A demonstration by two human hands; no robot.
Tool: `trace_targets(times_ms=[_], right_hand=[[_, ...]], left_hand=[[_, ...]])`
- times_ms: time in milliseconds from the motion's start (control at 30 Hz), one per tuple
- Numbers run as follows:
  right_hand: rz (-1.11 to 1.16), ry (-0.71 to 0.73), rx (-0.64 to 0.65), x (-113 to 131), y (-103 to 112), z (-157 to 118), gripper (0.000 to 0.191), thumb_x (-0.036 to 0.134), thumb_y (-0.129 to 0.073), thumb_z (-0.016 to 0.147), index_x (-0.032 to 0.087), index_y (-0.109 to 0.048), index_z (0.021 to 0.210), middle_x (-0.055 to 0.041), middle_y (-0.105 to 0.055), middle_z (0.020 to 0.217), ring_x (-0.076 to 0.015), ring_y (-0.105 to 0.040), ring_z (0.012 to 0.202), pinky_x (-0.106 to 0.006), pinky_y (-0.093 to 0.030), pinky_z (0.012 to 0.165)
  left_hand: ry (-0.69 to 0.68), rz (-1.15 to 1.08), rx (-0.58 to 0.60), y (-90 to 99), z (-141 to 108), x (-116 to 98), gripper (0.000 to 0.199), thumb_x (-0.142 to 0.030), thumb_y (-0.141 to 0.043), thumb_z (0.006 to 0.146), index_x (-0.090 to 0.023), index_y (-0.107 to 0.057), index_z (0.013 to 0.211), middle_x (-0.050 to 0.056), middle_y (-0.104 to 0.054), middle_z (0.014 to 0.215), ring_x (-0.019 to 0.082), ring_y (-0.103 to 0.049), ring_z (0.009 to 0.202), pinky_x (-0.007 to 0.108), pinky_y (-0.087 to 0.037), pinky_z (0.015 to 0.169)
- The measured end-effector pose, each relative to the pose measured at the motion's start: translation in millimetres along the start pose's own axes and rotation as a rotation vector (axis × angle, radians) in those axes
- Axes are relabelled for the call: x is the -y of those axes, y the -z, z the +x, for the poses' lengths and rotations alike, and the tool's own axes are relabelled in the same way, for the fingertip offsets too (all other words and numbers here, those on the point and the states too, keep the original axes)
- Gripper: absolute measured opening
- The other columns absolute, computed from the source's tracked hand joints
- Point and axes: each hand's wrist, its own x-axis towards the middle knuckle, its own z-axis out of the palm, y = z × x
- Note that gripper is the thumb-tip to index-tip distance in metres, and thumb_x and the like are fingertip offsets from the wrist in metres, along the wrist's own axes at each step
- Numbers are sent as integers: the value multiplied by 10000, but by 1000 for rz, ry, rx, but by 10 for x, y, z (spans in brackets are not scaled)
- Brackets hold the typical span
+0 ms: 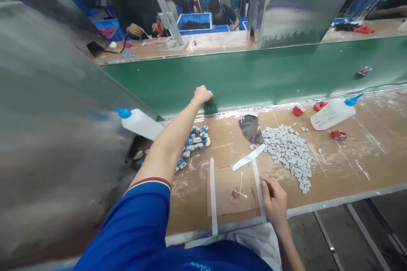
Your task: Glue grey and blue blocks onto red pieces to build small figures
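My left hand (202, 94) is stretched far out over the green conveyor belt (241, 80), its fingers closed on a small white and red object that is mostly hidden. By the taped cardboard sheet (222, 203), my right hand (274, 199) rests with curled fingers; whether anything is in them is hidden. A small round dish (235, 195) with cotton swabs (241, 182) sits on the cardboard. Beyond it lie a white paper strip (248, 157) and a camouflage-patterned piece (250, 128). Small grey square pieces (288, 150) form a heap to the right.
Blue, white and yellow small parts (199, 139) lie under my left forearm. Blue-capped bottles (140, 123) stand at left and right. Red toy cars (338, 135) are on the right; another toy car (364, 71) is on the belt. A co-worker's hands (136, 30) work across the belt.
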Motion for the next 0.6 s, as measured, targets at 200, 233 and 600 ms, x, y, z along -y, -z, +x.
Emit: trace_targets(times_ms=[200,233,600], right_hand=[[-40,26,-60,-40,-45,8,274,380,-615,1062,235,-844,1027,-81,-854,956,-264,-831,842,-339,-649,704],[-46,25,-63,-59,-45,14,288,400,-615,1061,233,-846,1020,-86,-857,961,-268,-832,850,-344,-650,716],[-71,-103,-6,-65,83,100,729,866,-474,956,236,-507,591,10,-500,549,-158,-464,561,-313,-389,578]], left_hand=[[5,275,81,38,234,-248,419,-287,-807,798,1,-736,1093,306,-777,1108,356,-724,1184,445,-552,1054],[-8,304,89,79,189,-283,424,-315,-793,824,-4,-744,1108,294,-782,1104,348,-731,1164,432,-559,1039],[-580,309,228,1158,-2516,430,476,-488,-688,976,-222,-728,1368,145,-778,1383,334,-736,1264,394,-552,1062]])
